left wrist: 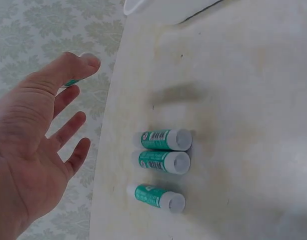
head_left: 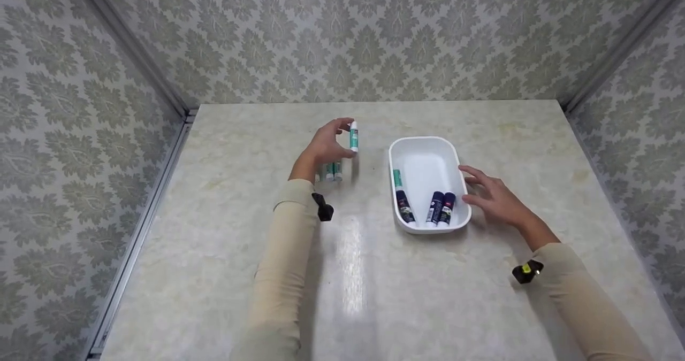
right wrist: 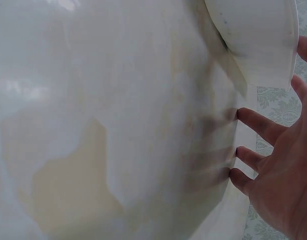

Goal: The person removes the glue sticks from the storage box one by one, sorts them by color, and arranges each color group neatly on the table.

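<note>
My left hand (head_left: 327,143) pinches a green-and-white glue stick (head_left: 354,137) between thumb and fingertips, upright above the table. In the left wrist view, the thumb of this hand (left wrist: 38,135) hides most of that stick. Below it, three similar green glue sticks (left wrist: 154,162) lie side by side on the table. My right hand (head_left: 495,198) touches the right rim of a white tray (head_left: 428,231) with thumb and forefinger, its fingers spread. Inside the tray are a green glue stick (head_left: 397,180) and three dark blue ones (head_left: 405,208), near its front and left side.
A pale marbled table (head_left: 230,243) carries everything. Patterned wall panels (head_left: 369,40) enclose its back and both sides, with metal rails (head_left: 134,232) along the left. A black wrist device (head_left: 322,207) sits on the left sleeve, another (head_left: 527,271) on the right.
</note>
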The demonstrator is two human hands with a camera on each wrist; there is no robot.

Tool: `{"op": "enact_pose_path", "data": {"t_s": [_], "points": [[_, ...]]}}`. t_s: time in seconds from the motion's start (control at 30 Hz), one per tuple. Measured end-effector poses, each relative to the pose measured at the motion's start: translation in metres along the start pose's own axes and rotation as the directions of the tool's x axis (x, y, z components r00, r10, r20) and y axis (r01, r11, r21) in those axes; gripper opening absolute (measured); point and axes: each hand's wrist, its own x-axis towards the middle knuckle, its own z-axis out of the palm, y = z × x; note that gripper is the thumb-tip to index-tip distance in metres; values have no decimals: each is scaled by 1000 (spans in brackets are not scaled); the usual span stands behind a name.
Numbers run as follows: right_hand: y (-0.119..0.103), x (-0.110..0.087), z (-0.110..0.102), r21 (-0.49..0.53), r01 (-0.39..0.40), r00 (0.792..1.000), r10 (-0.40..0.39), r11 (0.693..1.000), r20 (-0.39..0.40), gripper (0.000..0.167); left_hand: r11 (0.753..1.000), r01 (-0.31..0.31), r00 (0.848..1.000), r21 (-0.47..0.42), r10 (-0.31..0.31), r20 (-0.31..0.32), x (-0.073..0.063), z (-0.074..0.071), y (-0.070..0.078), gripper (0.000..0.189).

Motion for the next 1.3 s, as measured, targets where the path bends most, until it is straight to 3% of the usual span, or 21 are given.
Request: {"op": "enact_pose_path", "data": {"t_s": [0.27, 0.5, 0.77, 1.0, 1.3], "points": [[0, -1, -1, -4, -5, 1000, 5, 1000, 4, 74, 999, 48, 999, -14, -49, -24, -11, -22, -17, 89], [3, 0, 0, 1, 42, 999, -42, 999, -15, 73, 997, 79, 996, -19, -79, -42, -21, -38, -39, 91], [2, -1, -1, -19, -18, 1000, 18, 1000, 1, 75, 996, 89, 994, -24, -91, -58, -30, -51, -57, 91], [0, -3, -1, -32, -42, 999, 42, 999, 3, 75, 994, 109, 993, -9, -109, -45, -33, -51, -70, 91], [-1, -2, 0, -13, -23, 1000, 24, 1000, 6, 76, 989, 149, 988, 10, -149, -34, -33, -40, -93, 92]]}}
